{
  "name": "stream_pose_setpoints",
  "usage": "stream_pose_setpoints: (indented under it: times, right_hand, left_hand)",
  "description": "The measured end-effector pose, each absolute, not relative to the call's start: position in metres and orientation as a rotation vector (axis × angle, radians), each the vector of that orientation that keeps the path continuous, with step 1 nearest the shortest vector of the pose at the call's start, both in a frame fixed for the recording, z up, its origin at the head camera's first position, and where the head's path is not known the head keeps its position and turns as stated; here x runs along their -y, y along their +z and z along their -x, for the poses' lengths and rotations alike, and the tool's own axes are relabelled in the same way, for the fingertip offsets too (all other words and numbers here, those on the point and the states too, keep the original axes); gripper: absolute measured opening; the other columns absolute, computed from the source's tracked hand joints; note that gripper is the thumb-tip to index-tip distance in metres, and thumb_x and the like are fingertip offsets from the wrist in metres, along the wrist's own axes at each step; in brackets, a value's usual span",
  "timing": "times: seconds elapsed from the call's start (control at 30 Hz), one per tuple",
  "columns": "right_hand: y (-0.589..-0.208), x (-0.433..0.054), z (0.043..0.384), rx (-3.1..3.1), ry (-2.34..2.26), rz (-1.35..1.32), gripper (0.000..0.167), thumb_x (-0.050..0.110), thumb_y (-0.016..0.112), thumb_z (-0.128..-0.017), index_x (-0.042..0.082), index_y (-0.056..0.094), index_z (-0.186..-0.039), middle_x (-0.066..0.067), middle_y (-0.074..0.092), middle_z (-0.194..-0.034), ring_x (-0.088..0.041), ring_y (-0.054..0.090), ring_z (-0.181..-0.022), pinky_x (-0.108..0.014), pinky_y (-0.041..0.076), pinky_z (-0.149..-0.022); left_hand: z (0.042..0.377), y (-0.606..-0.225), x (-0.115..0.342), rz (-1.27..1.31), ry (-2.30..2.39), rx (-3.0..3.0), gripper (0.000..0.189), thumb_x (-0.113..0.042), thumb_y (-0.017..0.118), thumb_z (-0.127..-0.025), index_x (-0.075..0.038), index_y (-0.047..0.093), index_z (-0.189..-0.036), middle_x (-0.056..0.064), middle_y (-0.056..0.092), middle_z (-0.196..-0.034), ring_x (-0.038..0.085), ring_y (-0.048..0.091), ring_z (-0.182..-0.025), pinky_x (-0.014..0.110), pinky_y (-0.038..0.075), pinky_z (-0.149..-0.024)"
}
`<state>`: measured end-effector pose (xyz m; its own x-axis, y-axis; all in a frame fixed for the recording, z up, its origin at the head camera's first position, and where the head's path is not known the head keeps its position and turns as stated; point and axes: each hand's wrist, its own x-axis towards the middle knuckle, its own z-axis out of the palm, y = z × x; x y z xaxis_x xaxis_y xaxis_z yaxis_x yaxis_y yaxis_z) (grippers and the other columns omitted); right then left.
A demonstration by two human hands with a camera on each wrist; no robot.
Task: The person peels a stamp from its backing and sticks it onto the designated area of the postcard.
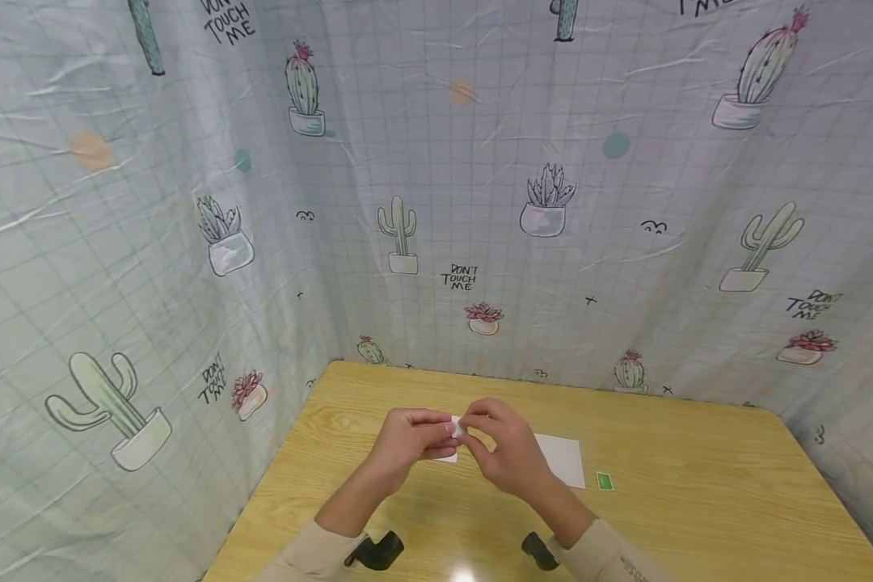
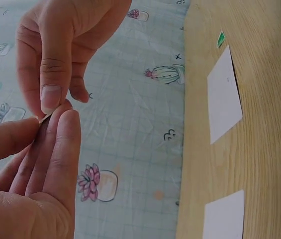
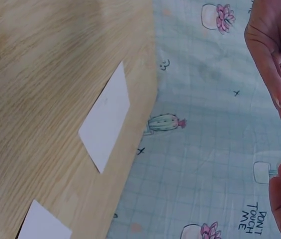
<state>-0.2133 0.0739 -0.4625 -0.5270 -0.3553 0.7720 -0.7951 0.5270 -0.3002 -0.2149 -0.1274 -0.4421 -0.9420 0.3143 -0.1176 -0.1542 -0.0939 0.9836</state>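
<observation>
In front of the chest, both hands meet at a small white piece of paper (image 1: pixel 457 425). My left hand (image 1: pixel 405 443) pinches one side of it between thumb and fingers, its other fingers extended behind. The right hand (image 1: pixel 508 449) pinches the opposite edge with thumb and forefinger. Up close in the left wrist view the piece (image 2: pixel 45 118) appears thin and edge-on, mostly covered by fingertips. Below the hands, one white sheet (image 1: pixel 447 458) lies partly hidden by the left hand, and a second white sheet (image 1: pixel 567 461) lies beyond the right wrist.
A small green rectangle with a white border (image 1: pixel 605 481) lies on the wooden table (image 1: pixel 698 469), right of the second sheet. A curtain printed with cacti (image 1: pixel 480 194) hangs behind the table and along its left side. Black wrist mounts (image 1: pixel 378 551) sit below the sleeves.
</observation>
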Motion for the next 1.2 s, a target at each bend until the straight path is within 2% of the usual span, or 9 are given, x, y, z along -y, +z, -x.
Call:
stream_pose_setpoints:
  times: [0.27, 0.5, 0.93, 1.2]
  right_hand:
    - [-0.4654, -0.0752, 0.2142, 2.101, 0.825, -0.947, 0.016, 0.005, 0.087, -0.082, 0.005, 0.079, -0.095, -0.002, 0.069, -0.098, -0.013, 0.064, -0.086, -0.023, 0.057, -0.072]
    - [-0.4655, -0.0760, 0.2136, 2.103, 0.810, -0.970, 0.015, 0.006, 0.087, -0.082, 0.005, 0.079, -0.095, -0.002, 0.070, -0.097, -0.012, 0.065, -0.084, -0.022, 0.057, -0.072]
    - [-0.4677, -0.0752, 0.2133, 2.077, 0.755, -0.977, 0.014, 0.005, 0.087, -0.082, 0.006, 0.079, -0.094, -0.002, 0.070, -0.096, -0.011, 0.064, -0.081, -0.019, 0.055, -0.069]
    - [-0.4687, -0.0735, 0.2120, 2.055, 0.754, -0.944, 0.014, 0.002, 0.086, -0.081, 0.005, 0.080, -0.094, -0.002, 0.071, -0.094, -0.011, 0.065, -0.078, -0.019, 0.056, -0.067]
  left_hand:
    - [0.2170, -0.4382, 0.1289, -0.157, 2.068, -1.850, 0.040, 0.000, 0.070, -0.097, 0.015, 0.061, -0.133, 0.024, 0.075, -0.119, 0.019, 0.079, -0.096, 0.036, 0.064, -0.088]
    - [0.2163, -0.4368, 0.1271, -0.175, 2.054, -1.885, 0.040, 0.001, 0.070, -0.097, 0.016, 0.060, -0.133, 0.028, 0.073, -0.122, 0.020, 0.079, -0.097, 0.036, 0.064, -0.089]
    - [0.2127, -0.4393, 0.1264, -0.244, 2.012, -2.015, 0.039, -0.002, 0.070, -0.097, 0.014, 0.062, -0.132, 0.027, 0.073, -0.122, 0.025, 0.078, -0.103, 0.037, 0.064, -0.088]
    - [0.2123, -0.4412, 0.1255, -0.265, 2.011, -2.052, 0.039, -0.002, 0.070, -0.096, 0.013, 0.063, -0.132, 0.023, 0.075, -0.118, 0.024, 0.078, -0.102, 0.038, 0.064, -0.089]
